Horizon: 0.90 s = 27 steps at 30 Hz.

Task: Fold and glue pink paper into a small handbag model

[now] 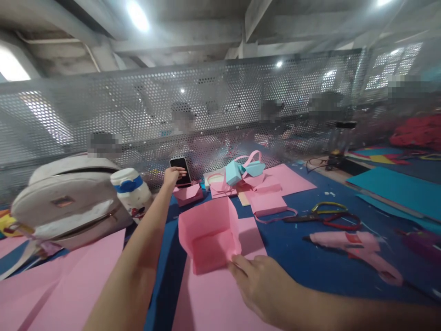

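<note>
My right hand [265,280] pinches the near right corner of an open pink paper box [210,250], thumb and finger closed on its edge. The box rests on a pink paper sheet [206,303], its tall back flap upright. Reaching far forward, my left hand [175,174] has its fingers stretched across the front of a dark-screened phone [181,164]; no grip around it shows. The phone stands upright behind a small folded pink paper piece [188,195]. Right of that lie more pink paper pieces [268,202] and a light blue paper piece [234,172].
A pale backpack [72,197] and white bottle [132,191] stand left. On the blue table's right are scissors [327,216], a pink glue gun [354,243] with a cord and blue sheets [399,188]. A perforated metal screen [206,105] crosses the back, people behind it.
</note>
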Available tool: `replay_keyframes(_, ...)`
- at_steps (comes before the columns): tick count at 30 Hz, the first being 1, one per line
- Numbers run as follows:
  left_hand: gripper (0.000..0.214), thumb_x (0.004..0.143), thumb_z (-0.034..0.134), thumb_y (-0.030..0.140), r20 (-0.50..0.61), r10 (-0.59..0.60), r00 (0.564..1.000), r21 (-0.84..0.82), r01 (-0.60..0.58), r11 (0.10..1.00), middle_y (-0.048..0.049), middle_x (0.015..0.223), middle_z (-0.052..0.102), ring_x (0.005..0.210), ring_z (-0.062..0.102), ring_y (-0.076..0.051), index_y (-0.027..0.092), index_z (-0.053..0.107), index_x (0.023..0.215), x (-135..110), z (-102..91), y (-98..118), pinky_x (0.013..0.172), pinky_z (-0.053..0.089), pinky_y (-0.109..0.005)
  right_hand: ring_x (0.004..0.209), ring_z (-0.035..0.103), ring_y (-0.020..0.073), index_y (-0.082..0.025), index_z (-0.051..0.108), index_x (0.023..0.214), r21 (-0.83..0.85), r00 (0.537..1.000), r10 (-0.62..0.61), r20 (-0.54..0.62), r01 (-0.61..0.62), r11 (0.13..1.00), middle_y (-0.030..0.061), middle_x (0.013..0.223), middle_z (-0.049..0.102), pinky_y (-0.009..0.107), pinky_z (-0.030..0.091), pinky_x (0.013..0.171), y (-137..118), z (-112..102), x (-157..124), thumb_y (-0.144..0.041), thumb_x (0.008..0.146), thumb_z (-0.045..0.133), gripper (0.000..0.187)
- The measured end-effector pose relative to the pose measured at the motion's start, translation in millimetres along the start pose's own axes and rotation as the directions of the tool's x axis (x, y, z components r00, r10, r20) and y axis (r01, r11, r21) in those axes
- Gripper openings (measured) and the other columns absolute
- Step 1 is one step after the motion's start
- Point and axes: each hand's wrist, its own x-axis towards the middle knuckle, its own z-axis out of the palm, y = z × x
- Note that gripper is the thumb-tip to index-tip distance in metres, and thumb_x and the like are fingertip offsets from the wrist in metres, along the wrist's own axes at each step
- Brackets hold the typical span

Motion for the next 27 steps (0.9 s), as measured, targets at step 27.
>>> replay_keyframes(27,0.051,0.094,0.061,0.035,0.154,0.529,0.834,0.714,-0.464,0.524,-0.0113,0.154,0.037,0.139,0.037,-0.034,0.021,0.047,0.140,-43.2,-4.2,-32.0,0.114,0.025,-0.063,0.085,0.062,0.0258,0.000,0.060,0.118,0.004,1.000,0.004,-0.027,-0.004,1.000,0.0233,0.121,0.064,0.034,0.037,0.047,-0.8,3.3,-1.8,-0.012,0.079,0.051,0.042)
